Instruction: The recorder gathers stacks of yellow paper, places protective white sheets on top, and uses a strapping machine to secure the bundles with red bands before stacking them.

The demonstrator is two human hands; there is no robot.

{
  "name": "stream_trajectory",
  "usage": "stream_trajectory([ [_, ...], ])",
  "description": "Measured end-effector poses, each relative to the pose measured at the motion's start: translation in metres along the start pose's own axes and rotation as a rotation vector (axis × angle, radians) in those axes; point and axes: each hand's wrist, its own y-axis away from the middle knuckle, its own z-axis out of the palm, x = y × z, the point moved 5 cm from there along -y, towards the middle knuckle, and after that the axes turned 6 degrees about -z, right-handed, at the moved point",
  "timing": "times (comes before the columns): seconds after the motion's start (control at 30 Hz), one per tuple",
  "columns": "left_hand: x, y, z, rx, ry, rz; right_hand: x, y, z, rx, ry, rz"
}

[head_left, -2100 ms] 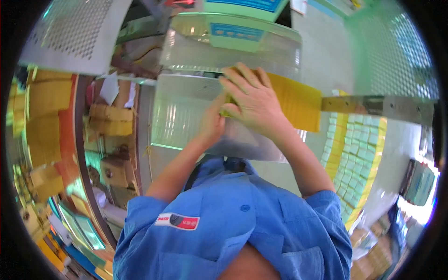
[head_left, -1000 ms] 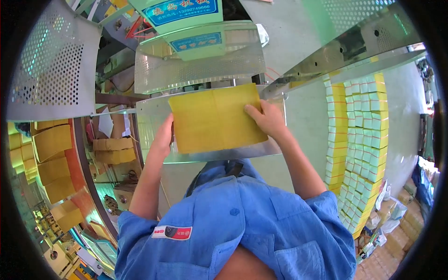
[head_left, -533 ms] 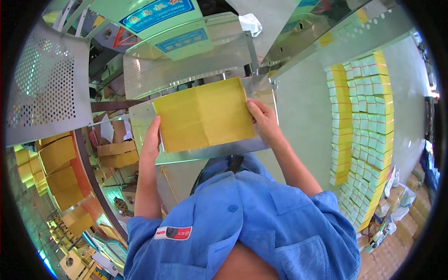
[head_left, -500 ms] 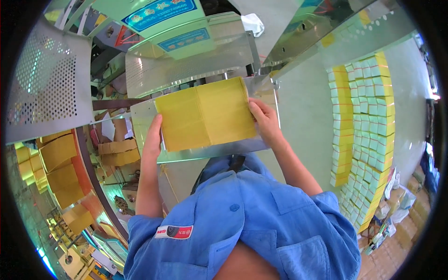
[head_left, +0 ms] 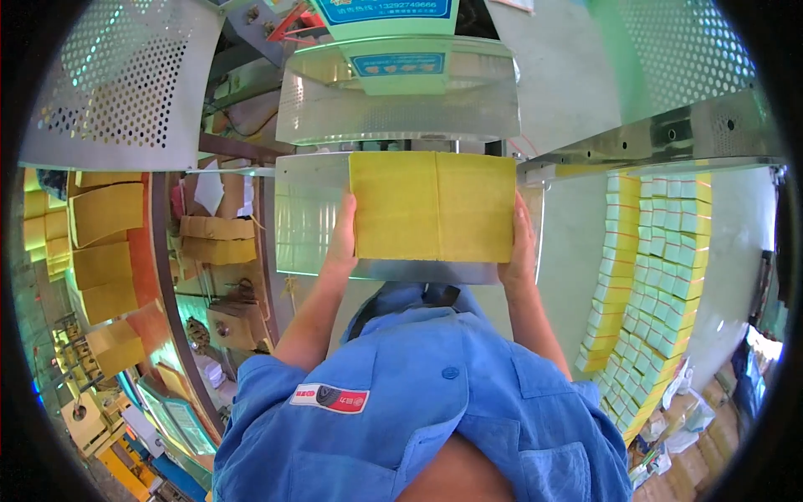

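The person's left hand (head_left: pixel 344 234) and right hand (head_left: pixel 520 238) were clamped on a yellow rectangular piece (head_left: pixel 393 209) from its two short edges, one hand to each side, with most of the fingers hidden beneath or behind it. The piece lay wide across, directly in front of the person, with a straight crease or seam running down near its middle — its upper face looked flat and roughly level. It was over a shiny metal surface (head_left: pixel 309 222), part of which showed to the left of it and along its near edge (whether the piece touched that metal could not be told). Just beyond it stood a clear guard (head_left: pixel 397 109), and past that a pale green machine housing (head_left: pixel 406 23) with a blue label. A perforated metal panel (head_left: pixel 125 100) hung at the upper left, and a metal bar (head_left: pixel 652 138) ran across at the right. Well apart from the hands, on the right, long rows of white bundles (head_left: pixel 661 259) with yellow sides stood on the floor (head_left: pixel 552 217); on the left lay folded brown cardboard (head_left: pixel 107 217). The person wore a blue shirt (head_left: pixel 410 368) — short-sleeved, with a red and white patch.
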Motion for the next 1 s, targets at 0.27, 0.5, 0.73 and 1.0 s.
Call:
stream_trajectory([
  [0.27, 0.024, -0.015, 0.012, -0.02, 0.002, 0.116, -0.009, -0.009, 0.036, -0.013, -0.093, -0.044],
  [0.5, 0.06, -0.066, 0.012, -0.038, -0.128, 0.086, -0.004, -0.077, 0.056, 0.022, -0.097, 0.101],
  [0.73, 0.062, -0.091, 0.006, -0.114, -0.115, 0.033, 0.008, -0.087, 0.046, 0.01, -0.191, 0.032],
  [1.0, 0.061, -0.081, 0.017, -0.003, -0.126, 0.028, 0.001, -0.09, 0.05, -0.052, -0.198, -0.014],
])
